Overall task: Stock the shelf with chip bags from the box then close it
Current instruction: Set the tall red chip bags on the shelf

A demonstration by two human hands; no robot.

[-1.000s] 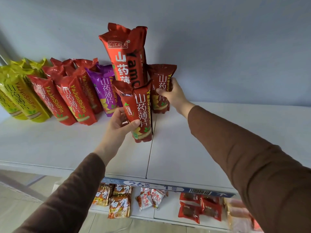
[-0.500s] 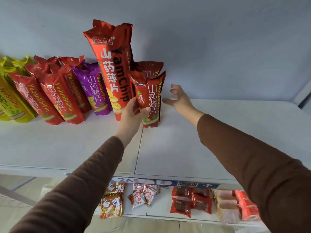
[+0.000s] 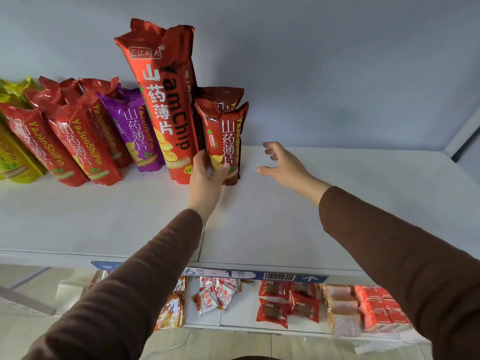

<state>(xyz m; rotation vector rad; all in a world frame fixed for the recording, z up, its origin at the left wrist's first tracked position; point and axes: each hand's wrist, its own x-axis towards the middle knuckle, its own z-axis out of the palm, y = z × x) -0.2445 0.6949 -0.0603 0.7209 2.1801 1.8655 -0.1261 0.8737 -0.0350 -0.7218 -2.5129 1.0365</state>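
On the white shelf (image 3: 285,224) my left hand (image 3: 206,175) grips the lower part of a small dark-red chip bag (image 3: 226,141), which stands upright on the shelf. Another small dark-red bag (image 3: 223,96) stands right behind it. To their left rises a tall red YamChip bag (image 3: 163,100). My right hand (image 3: 283,165) hovers open and empty just right of the small bags, fingers spread, touching nothing. The box is not in view.
A row of leaning chip bags fills the shelf's left part: purple (image 3: 132,128), red (image 3: 78,141) and yellow (image 3: 13,159). The grey back wall (image 3: 337,74) stands behind. A lower shelf (image 3: 244,310) holds small snack packets below the blue price strip (image 3: 259,276).
My left hand has set the small dark-red bag down in front of the other one. My right hand has let go of the rear bag and drawn away to the right.
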